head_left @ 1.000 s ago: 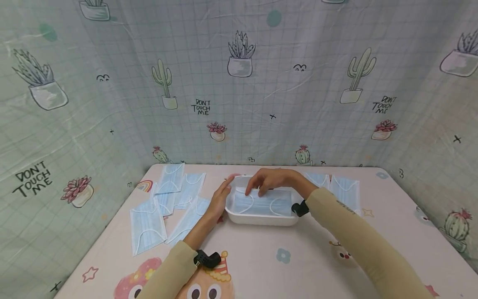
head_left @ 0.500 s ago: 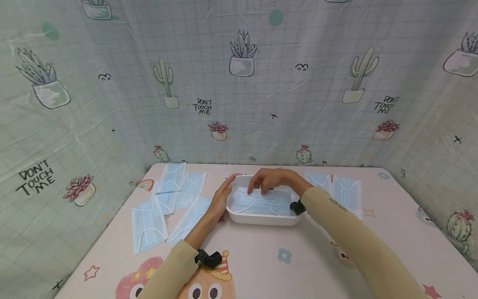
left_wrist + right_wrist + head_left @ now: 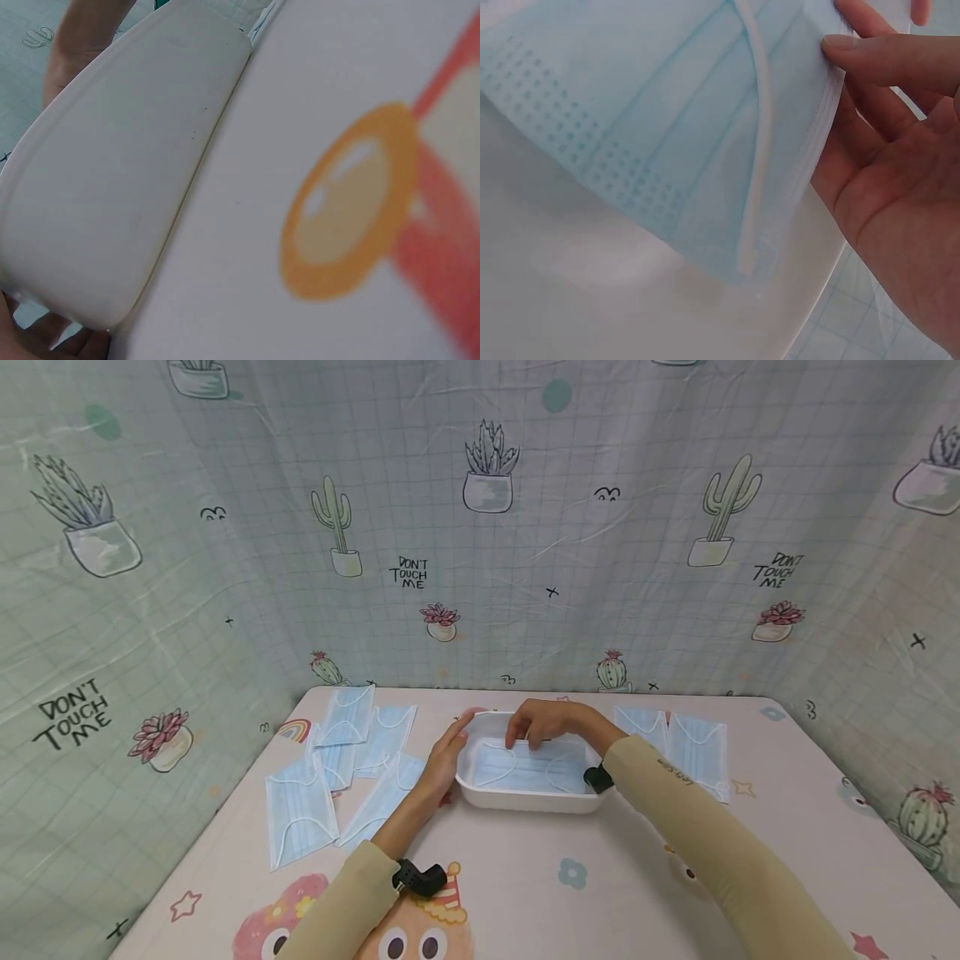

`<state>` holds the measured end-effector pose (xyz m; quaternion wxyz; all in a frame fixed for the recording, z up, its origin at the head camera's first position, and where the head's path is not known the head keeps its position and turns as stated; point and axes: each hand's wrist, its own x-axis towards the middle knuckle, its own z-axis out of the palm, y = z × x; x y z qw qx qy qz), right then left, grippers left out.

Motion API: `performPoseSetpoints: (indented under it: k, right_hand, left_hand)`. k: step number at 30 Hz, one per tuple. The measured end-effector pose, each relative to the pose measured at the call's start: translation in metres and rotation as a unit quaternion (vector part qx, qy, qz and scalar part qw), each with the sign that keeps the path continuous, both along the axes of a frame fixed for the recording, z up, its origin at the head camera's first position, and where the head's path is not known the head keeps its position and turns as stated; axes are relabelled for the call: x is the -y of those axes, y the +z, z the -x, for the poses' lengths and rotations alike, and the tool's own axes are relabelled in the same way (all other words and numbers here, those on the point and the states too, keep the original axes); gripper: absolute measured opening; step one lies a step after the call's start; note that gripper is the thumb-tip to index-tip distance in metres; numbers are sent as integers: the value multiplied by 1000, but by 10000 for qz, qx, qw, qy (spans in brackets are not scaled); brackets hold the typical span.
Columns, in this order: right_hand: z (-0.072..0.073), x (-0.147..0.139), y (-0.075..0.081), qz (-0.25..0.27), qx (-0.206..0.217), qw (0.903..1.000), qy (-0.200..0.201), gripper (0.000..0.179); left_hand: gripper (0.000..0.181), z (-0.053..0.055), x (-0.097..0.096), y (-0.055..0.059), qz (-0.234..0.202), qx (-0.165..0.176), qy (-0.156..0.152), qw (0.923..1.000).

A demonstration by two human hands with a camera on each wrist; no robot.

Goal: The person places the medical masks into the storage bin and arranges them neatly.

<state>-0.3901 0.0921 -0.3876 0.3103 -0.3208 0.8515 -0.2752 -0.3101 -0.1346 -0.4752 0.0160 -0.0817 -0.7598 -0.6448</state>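
Note:
A white oblong container (image 3: 525, 803) stands mid-table. My left hand (image 3: 441, 762) rests along its left end, fingers fairly straight against the wall; in the left wrist view some fingertips (image 3: 82, 345) touch it near the base. Inside lies a pale blue face mask (image 3: 528, 768) with white ear loops. My right hand (image 3: 546, 720) reaches over the far rim and pinches the mask's edge. The right wrist view shows my thumb (image 3: 870, 56) on top of this mask (image 3: 660, 97) and fingers behind it. Whether more masks lie underneath is hidden.
Several face masks (image 3: 300, 810) lie overlapping on the left of the table (image 3: 517, 893). Two more masks (image 3: 696, 747) lie at the back right, partly behind my right forearm. A patterned curtain (image 3: 480, 568) encloses the table's back and sides.
My right hand has shifted slightly right over the container, and the mask it pinches has changed position a little. My left hand stays against the container's end.

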Motion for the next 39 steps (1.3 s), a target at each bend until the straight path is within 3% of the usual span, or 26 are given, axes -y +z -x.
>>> performPoseSetpoints:
  k: [7,15,39]
  right_hand:
    - [1,0,1,21,-95,10000,13,48]
    - [2,2,-2,-62,-30,9998,-171,47]
    - [3,8,-2,-179,-104,9998,-20,45]
  left_hand:
    - [49,1,0,0,33,44,42,10000]
    - [49,3,-1,0,14,24,11,10000]
    - [49,1,0,-1,5,-4,13,10000]
